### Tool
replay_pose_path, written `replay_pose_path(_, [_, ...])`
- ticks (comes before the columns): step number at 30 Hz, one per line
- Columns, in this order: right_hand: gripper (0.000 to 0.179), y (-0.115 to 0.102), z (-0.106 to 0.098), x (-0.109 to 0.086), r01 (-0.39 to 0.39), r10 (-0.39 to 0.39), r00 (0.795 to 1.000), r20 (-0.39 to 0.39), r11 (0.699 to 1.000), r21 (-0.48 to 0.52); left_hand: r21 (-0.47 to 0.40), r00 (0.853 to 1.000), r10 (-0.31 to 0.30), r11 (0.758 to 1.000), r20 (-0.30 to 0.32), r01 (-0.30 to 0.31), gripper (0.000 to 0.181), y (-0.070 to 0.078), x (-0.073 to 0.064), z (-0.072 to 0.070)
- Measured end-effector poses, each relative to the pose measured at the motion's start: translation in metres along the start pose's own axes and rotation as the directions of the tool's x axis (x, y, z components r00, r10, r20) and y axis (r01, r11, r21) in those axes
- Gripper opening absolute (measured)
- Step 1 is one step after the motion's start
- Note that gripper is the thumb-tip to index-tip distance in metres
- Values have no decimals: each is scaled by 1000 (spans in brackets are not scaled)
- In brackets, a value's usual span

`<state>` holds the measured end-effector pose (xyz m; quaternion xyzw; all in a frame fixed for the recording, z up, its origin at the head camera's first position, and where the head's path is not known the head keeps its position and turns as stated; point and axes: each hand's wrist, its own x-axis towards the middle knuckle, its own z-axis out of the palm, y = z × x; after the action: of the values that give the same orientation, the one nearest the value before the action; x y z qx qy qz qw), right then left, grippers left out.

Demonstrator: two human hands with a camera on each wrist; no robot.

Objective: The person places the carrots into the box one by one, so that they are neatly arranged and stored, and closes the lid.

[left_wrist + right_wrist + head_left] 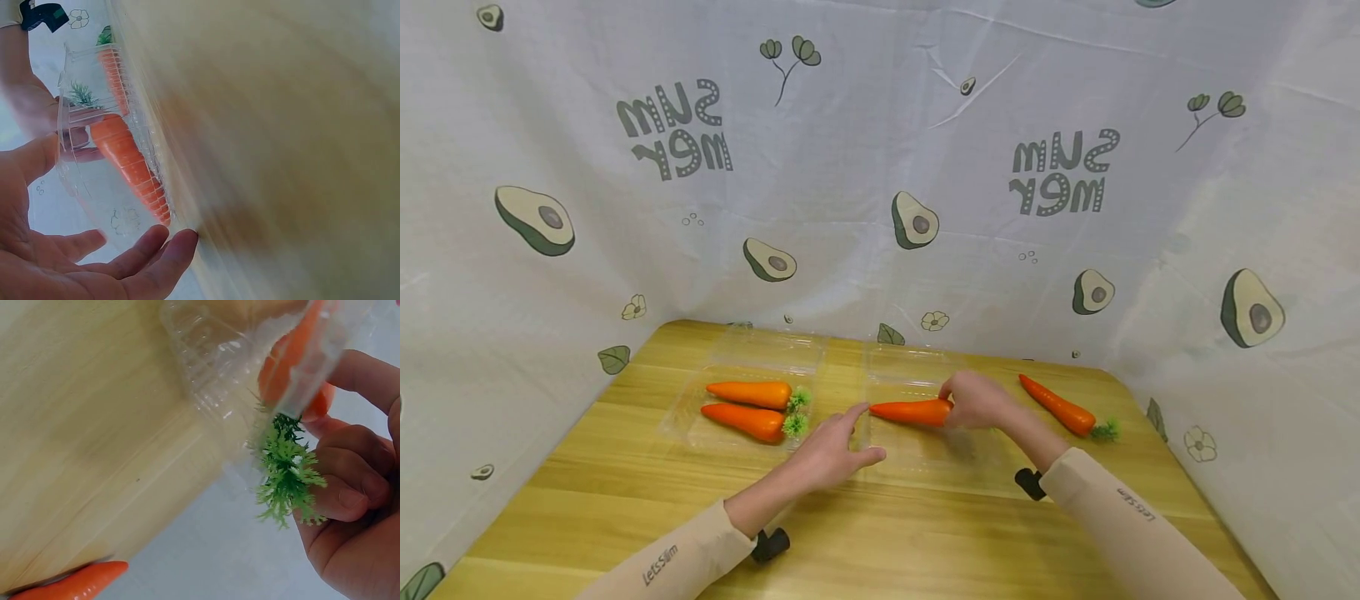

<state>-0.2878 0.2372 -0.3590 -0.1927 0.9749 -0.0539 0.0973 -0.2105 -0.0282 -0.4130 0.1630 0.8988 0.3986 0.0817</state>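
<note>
An orange carrot (912,412) with a green leafy top (289,469) lies in a clear plastic box (902,454), its tip pointing left. My right hand (979,400) holds it by the thick end, fingers curled at the leafy end. At the box's left side is my left hand (831,450), thumb and fingers spread apart. In the left wrist view its fingertips (181,244) reach the end of the box near the carrot's tip, and the thumb lies along the box's near wall.
Left of my hands, a second clear box (681,421) with its lid folded back holds two carrots (748,393). Another carrot (1058,406) lies on the wooden table (880,542) at the right. A printed curtain (850,167) hangs behind the table and along its sides.
</note>
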Motion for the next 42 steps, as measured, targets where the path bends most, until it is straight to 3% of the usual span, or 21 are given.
replay_pose_path(18, [34,-1,18,5,-52,45,996,-74,995,-90,36,1000,-21,999,-15,22,80,1,1,1])
replay_pose_path(29, [42,-4,9,-2,-88,86,993,-77,996,-16,44,999,-30,999,-13,31,80,2,0,2])
replay_pose_path(42, [40,6,-3,-25,-89,97,981,-171,995,55,40,1000,-29,999,-10,30,80,2,0,2])
